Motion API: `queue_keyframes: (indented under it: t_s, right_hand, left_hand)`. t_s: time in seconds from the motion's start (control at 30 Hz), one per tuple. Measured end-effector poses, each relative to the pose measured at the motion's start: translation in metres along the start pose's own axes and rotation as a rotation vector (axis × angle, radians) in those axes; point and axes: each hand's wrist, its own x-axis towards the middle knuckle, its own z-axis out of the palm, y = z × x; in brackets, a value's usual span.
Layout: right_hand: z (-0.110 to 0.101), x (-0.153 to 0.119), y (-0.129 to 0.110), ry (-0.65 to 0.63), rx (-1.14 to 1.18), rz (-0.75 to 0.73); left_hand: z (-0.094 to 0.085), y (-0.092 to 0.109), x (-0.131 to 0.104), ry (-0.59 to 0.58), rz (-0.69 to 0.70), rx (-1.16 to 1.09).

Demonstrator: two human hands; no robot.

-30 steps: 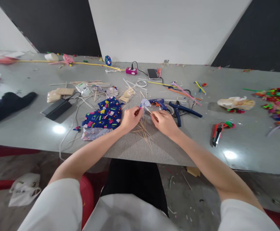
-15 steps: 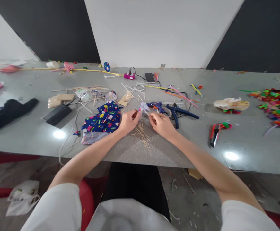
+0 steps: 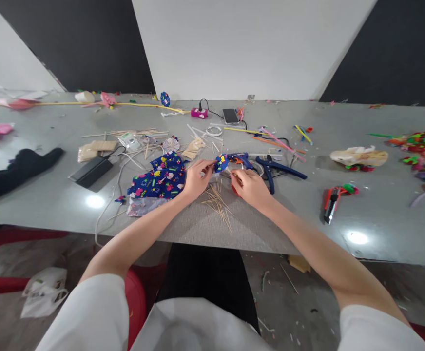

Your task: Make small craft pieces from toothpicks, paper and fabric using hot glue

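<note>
Between my hands is a small round piece of blue patterned fabric (image 3: 221, 164). My left hand (image 3: 198, 178) is closed, its fingertips pinching the left edge of this piece. My right hand (image 3: 251, 186) is closed too, pinching a thin stick whose tip points toward the fabric; whether they touch I cannot tell. Below the hands several bamboo skewers (image 3: 218, 207) lie loose. A blue glue gun (image 3: 242, 160) rests just behind my right hand, with blue-handled cutters (image 3: 271, 170) to its right. Larger folded blue patterned fabric (image 3: 157, 180) lies beside my left forearm.
A red utility knife (image 3: 331, 204) lies at the right. A black adapter box (image 3: 91, 170) with a white cable sits at the left. Farther back are a phone (image 3: 230, 116), a magenta socket block (image 3: 199, 113) and loose pipe cleaners (image 3: 283, 142). A colourful pile (image 3: 424, 156) covers the far right.
The fabric piece has turned over: its pale side faced me before, now its blue patterned side does. Both hands stay nearly in place, and the whole view has shifted slightly.
</note>
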Motion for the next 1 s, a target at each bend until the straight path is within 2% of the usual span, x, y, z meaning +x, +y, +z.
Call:
queue_keyframes:
  t_s: [0.27,0.57,0.67,0.8,1.0]
  right_hand:
    - [-0.0023,0.0021,-0.001,-0.005,-0.025,-0.018]
    - [-0.0014,0.0014,0.0011,-0.012,-0.023,-0.025]
    - [-0.0009,0.001,0.0026,-0.01,-0.034,-0.035]
    - [-0.0008,0.001,0.0036,-0.021,-0.048,-0.035]
    - [-0.0015,0.0017,0.0034,-0.025,-0.087,-0.048]
  left_hand:
    - [-0.0006,0.0013,-0.0013,-0.034,0.013,0.01]
    - [0.0031,-0.005,0.0006,-0.072,-0.201,-0.146]
    - [0.0035,-0.0067,0.0006,-0.076,-0.226,-0.158]
    - [0.0027,-0.0023,0.0001,-0.06,-0.189,-0.129]
    - [0.0016,0.0031,-0.0027,-0.009,-0.042,-0.06]
